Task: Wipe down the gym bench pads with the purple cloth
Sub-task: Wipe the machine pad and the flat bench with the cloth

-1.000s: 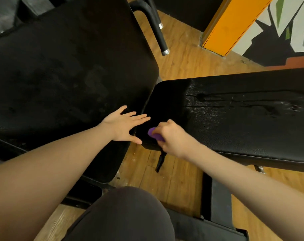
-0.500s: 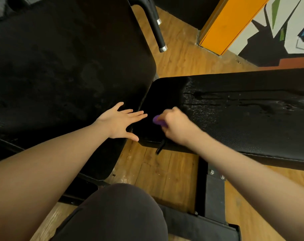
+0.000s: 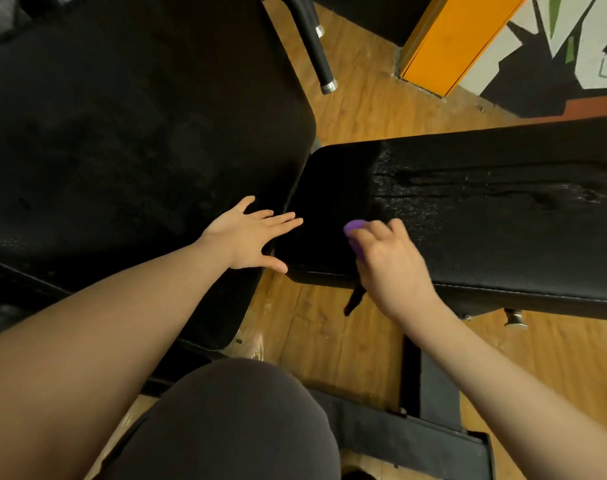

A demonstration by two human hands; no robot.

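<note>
The purple cloth (image 3: 353, 231) is bunched small inside the right hand (image 3: 387, 261), whose grip is clenched round it, and is pressed onto the near end of the long bench pad (image 3: 503, 216) close to its front edge; only a little of the cloth is seen past the fingers. The left hand (image 3: 248, 237) is laid flat, fingers straight and spread, grip released, on the corner of the wide seat pad (image 3: 139, 150), its fingertips reaching the narrow gap between the two pads. A wet, glistening patch with dark streaks is observed on the long pad to the right of the cloth, while the end nearest the gap appears dull; it is judged that wiping of this pad is under way and that the seat pad is not yet treated, though its state cannot be confirmed. For the step in hand, the cloth is best opened out so that a broader face is presented to the vinyl, and overlapping strokes are recommended along the length of the pad, carried over the rounded front edge and end corner. Steady pressure is advised, with the left hand kept as a brace. The black strap (image 3: 354, 301) hanging below the pad edge is to be avoided, as the cloth could be caught on it. The wooden floor (image 3: 347, 341) beneath is to be kept free of drips.
</note>
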